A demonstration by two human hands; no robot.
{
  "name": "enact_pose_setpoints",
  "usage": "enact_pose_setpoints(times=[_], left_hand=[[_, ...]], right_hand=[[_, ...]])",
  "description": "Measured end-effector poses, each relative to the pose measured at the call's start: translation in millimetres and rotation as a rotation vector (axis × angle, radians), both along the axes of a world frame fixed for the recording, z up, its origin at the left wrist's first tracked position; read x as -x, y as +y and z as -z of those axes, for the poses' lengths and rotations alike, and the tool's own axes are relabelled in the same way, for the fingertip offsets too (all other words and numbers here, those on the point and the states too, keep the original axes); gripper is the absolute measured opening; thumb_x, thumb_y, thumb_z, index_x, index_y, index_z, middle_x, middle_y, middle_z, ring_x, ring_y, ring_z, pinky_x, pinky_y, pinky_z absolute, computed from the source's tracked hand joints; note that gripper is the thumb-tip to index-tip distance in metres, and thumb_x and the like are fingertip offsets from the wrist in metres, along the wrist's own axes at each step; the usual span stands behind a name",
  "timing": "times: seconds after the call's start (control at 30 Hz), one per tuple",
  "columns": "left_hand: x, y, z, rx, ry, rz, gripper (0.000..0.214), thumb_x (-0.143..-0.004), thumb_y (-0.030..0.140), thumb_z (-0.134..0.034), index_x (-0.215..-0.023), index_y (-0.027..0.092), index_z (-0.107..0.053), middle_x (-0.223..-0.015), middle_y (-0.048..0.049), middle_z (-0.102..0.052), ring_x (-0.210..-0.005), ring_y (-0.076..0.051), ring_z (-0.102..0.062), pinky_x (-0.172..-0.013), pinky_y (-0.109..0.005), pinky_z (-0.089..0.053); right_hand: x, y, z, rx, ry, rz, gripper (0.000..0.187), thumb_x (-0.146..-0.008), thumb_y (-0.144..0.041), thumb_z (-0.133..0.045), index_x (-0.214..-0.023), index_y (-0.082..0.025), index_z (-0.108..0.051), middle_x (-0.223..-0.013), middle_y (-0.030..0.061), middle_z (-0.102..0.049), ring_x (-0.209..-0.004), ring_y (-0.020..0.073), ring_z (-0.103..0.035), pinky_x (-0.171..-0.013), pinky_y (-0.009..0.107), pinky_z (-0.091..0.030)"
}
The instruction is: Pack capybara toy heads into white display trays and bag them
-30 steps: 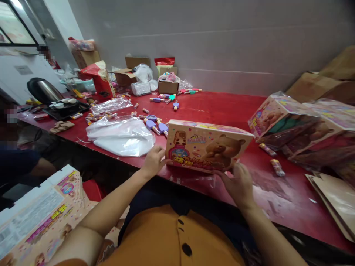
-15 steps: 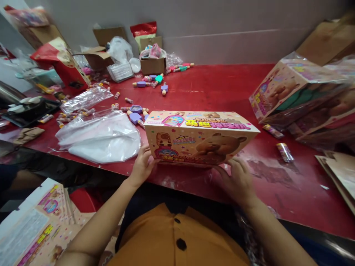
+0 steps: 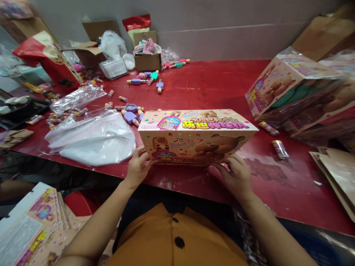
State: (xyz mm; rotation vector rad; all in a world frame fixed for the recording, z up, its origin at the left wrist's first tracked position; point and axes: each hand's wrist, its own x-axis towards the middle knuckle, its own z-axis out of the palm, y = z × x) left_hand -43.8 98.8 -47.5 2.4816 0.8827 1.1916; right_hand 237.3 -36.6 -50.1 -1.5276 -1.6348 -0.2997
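A long printed toy box with a brown bear picture stands on its long side near the front edge of the red table. My left hand grips its lower left corner, fingers curled on the front face. My right hand holds the lower right part of the box, fingers bent against the bottom edge. A thin clear film seems to lie under the box.
Clear plastic bags lie to the left. Small purple and teal toy pieces and little tubes are scattered behind. Wrapped boxes are piled at the right, flat cardboard at the far right, flattened printed cartons at the lower left.
The box has tipped from leaning back to standing on its side, so its top face shows. The view has dropped and shifted right; both hands stay on the box's lower corners.
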Motion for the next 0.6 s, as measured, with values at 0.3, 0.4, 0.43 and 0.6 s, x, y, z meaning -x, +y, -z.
enact_pose_setpoints(times=[0.3,0.4,0.43,0.6], left_hand=[[4.1,2.6,1.8,0.039,-0.009,0.091,0.009,-0.082,0.018,-0.062,-0.091,0.022,-0.063,-0.106,-0.0038,-0.051,-0.096,-0.016,-0.057,-0.08,-0.028,-0.054],[2.9,5.4,6.1,0.041,-0.051,0.146,0.007,-0.083,0.021,-0.061,-0.089,0.021,-0.063,-0.104,-0.0042,-0.05,-0.095,-0.015,-0.056,-0.081,-0.027,-0.055],[2.9,6.8,6.2,0.039,-0.056,0.167,0.006,-0.083,0.023,-0.061,-0.088,0.02,-0.064,-0.103,-0.0045,-0.05,-0.095,-0.015,-0.056,-0.082,-0.028,-0.054],[4.2,10.6,1.8,-0.053,0.018,0.171,0.01,-0.085,0.027,-0.059,-0.086,0.019,-0.065,-0.099,-0.0049,-0.053,-0.091,-0.015,-0.056,-0.078,-0.027,-0.055]], right_hand=[[-3.3,-1.5,1.6,0.137,0.224,-0.08,0.01,-0.084,-0.027,-0.059,-0.074,-0.023,-0.059,-0.073,0.0004,-0.059,-0.066,0.0156,-0.056,-0.055,0.027,-0.046],[-2.6,-0.6,-0.7,0.134,0.208,-0.1,0.006,-0.083,-0.023,-0.059,-0.077,-0.023,-0.059,-0.074,0.0002,-0.06,-0.065,0.0153,-0.056,-0.055,0.026,-0.045],[-2.1,0.1,-1.6,0.121,0.198,-0.11,0.006,-0.083,-0.022,-0.059,-0.077,-0.023,-0.059,-0.073,-0.0002,-0.06,-0.065,0.0148,-0.056,-0.054,0.026,-0.045],[-2.9,2.6,-2.3,0.14,0.216,-0.13,0.01,-0.082,-0.022,-0.058,-0.072,-0.021,-0.059,-0.071,0.0002,-0.06,-0.06,0.0142,-0.056,-0.051,0.025,-0.044]])
